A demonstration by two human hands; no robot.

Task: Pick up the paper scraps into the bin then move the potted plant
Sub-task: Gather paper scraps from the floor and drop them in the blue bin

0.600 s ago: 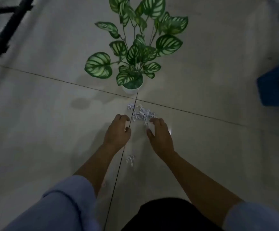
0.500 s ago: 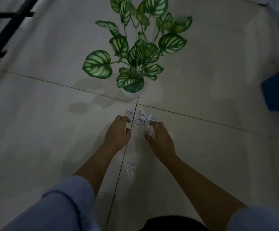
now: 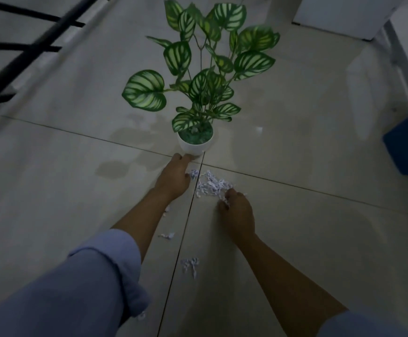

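A pile of white paper scraps (image 3: 210,184) lies on the tiled floor just in front of the potted plant (image 3: 195,142), a white pot with striped green leaves. My left hand (image 3: 175,176) rests on the floor left of the pile, fingertips close to the pot's base, fingers apart. My right hand (image 3: 237,210) is at the pile's near right edge with its fingers curled into the scraps. Smaller scrap clumps (image 3: 190,265) lie between my forearms, another scrap bit (image 3: 167,235) further left. The blue bin (image 3: 407,147) stands at the right edge.
A black metal frame (image 3: 27,49) crosses the upper left. White furniture (image 3: 339,15) and a white frame leg (image 3: 402,62) stand at the upper right. Tile joints cross beneath the pile.
My left hand has slid forward to beside the pot. My right hand's fingers have closed into the near edge of the pile. The camera has tilted so the plant sits higher.
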